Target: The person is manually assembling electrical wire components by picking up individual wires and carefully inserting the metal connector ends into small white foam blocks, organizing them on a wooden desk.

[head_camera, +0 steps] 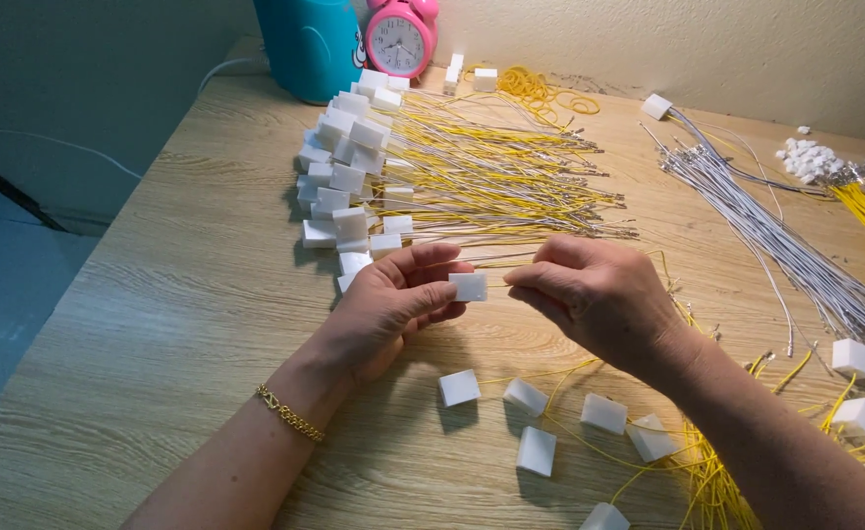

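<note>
Left hand [393, 304] pinching white connector block [469, 287] mid-air above surface [187, 324]. Right hand [594, 294] closed on thin yellow wire [511, 261], tip right at block. Looks like insertion step; next move needs precise line-up with slot. Finished pile [354, 167] behind.

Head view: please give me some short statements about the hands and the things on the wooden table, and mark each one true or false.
1. The left hand holds a small white plastic connector block. True.
2. The right hand grips a pair of scissors. False: it pinches a thin yellow wire at the block.
3. A pink round alarm clock stands at the far edge of the wooden table. True.
4. The bundle of white wires lies on the left. False: on the right.
</note>
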